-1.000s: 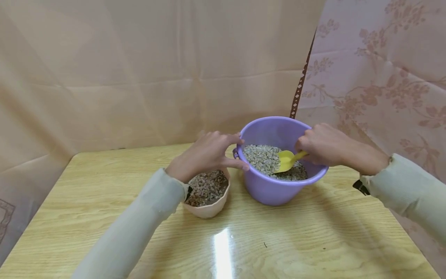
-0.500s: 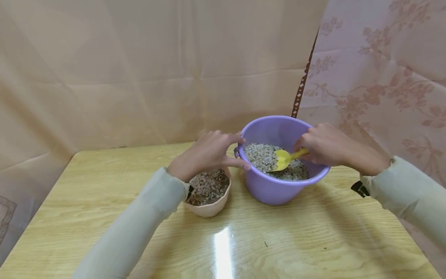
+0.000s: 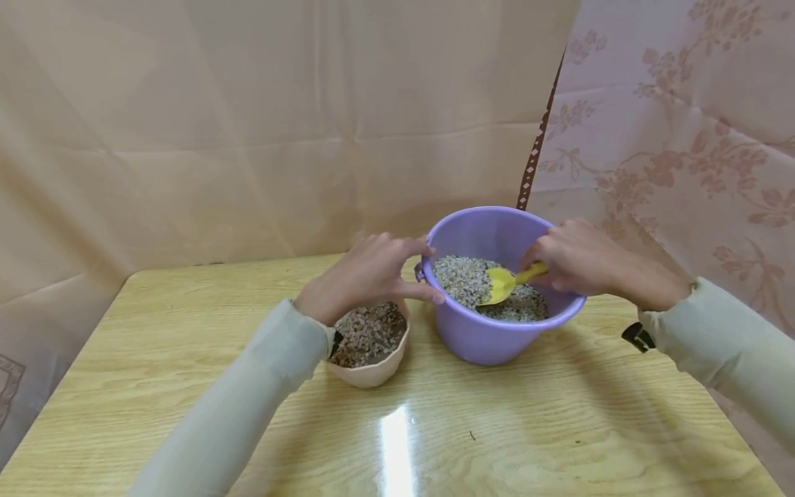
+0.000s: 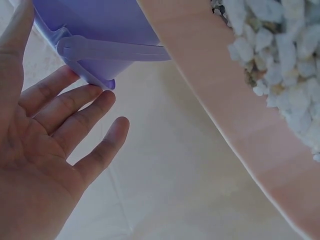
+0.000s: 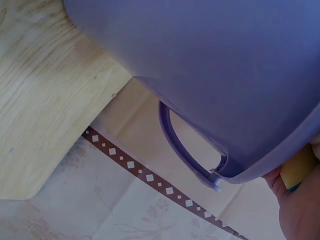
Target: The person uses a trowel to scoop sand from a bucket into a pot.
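My right hand (image 3: 574, 255) reaches over the right rim of a purple bucket (image 3: 478, 342) and grips the yellow handle of a small scoop (image 3: 499, 286). The scoop's blade is partly in the pale gravel (image 3: 461, 276) heaped at the bucket's left side. With thumb and fingers spread, my left hand (image 3: 373, 273) touches the bucket's left rim. Its fairly straight fingertips (image 4: 118, 129) show near the bucket's handle (image 4: 110, 50) in the left wrist view. Below that hand stands a peach pot (image 3: 371, 377) holding small stones (image 3: 369, 333), partly covered by my wrist.
Both containers stand on a wood-grain table (image 3: 279, 442), the pot just left of the bucket. A beige curtain (image 3: 248, 138) hangs behind, and a flowered cloth (image 3: 677, 138) on the right. The bucket's handle (image 5: 175, 140) hangs down its outer side.
The scoop has shifted slightly left against the heaped gravel, moved by my right hand. My left hand keeps its place on the rim, and the pot has not moved.
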Available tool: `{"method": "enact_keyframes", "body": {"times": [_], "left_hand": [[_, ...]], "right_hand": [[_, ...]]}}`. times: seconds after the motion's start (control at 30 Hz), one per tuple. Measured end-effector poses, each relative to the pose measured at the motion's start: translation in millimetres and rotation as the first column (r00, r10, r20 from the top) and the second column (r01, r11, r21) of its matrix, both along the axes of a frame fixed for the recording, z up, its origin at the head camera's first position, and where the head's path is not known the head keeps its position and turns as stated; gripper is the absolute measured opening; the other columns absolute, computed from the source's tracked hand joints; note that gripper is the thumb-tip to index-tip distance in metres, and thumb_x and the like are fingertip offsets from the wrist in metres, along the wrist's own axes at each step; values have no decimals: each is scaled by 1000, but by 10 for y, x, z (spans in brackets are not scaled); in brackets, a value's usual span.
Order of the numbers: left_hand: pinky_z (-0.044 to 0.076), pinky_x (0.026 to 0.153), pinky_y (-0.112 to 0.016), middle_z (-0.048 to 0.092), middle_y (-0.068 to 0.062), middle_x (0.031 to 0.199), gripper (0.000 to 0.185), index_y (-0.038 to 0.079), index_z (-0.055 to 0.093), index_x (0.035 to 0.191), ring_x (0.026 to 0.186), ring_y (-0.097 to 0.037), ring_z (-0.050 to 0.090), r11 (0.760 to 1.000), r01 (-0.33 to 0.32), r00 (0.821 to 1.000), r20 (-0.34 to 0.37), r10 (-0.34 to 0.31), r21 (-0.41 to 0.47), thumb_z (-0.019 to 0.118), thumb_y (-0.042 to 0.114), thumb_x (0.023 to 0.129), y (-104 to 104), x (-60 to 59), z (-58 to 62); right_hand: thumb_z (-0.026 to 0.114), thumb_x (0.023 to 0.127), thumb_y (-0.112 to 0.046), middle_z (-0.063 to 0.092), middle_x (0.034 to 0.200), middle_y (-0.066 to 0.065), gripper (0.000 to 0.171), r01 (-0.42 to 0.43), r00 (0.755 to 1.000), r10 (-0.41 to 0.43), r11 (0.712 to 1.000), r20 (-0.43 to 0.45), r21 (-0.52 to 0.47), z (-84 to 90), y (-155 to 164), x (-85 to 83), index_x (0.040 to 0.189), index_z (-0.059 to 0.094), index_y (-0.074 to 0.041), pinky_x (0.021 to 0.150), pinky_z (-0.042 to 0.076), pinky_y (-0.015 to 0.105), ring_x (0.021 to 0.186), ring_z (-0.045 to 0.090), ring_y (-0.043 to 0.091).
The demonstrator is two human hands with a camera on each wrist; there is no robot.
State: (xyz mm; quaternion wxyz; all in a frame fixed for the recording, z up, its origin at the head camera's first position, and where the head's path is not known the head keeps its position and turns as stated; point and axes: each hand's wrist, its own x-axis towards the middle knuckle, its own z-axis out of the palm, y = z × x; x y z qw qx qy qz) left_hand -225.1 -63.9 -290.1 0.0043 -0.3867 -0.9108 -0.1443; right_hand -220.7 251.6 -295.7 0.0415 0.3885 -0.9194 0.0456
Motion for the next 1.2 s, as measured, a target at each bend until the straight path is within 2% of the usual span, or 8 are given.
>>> {"method": "enact_keyframes", "body": {"times": [0.2,0.43,0.7,0.8,0.97,1.2], "left_hand": [[37,67,-34,73,2,105,74,16,66,130,63,-13,54,1000,3,1000,16,-3,10,72,67,77,0,-9,2],[36,65,-34,72,5,93,73,18,66,129,62,-13,55,1000,-1,1000,13,1,-5,71,69,76,-14,-2,7],[39,68,-34,73,1,107,76,15,65,131,64,-13,56,1000,3,1000,20,-3,7,71,67,76,-18,-8,1],[39,70,-35,74,1,104,76,15,65,131,64,-12,57,1000,4,1000,26,-4,5,72,67,76,-20,-4,-2],[40,73,-36,73,1,110,75,16,65,131,67,-12,57,1000,3,999,34,-3,9,72,67,76,-23,5,-7],[41,68,-33,73,2,106,75,14,65,130,65,-12,57,1000,17,999,28,-17,23,72,66,77,-17,-5,-19]], "right_hand": [[88,72,-16,74,77,-7,18,-3,1000,4,999,12,-48,-19,4,-13,87,80,-21,47,47,25,52,54,1],[88,72,-15,72,75,-11,18,-10,1000,11,998,17,-62,-35,-3,-22,87,80,-22,47,45,26,52,52,0],[88,74,-19,74,78,-9,16,-7,999,12,993,40,-120,-62,-12,-35,88,80,-20,49,47,23,55,57,1],[88,73,-17,74,78,-8,17,-5,999,11,992,42,-128,-73,-15,-37,88,80,-19,50,47,23,56,57,0],[88,70,-13,74,77,-8,20,-11,1000,13,992,21,-124,-84,-10,-35,88,80,-18,50,46,24,56,56,0],[89,71,-15,74,79,-7,21,-25,1000,24,988,-11,-150,-105,12,-31,90,80,-17,53,48,24,58,59,2]]}}
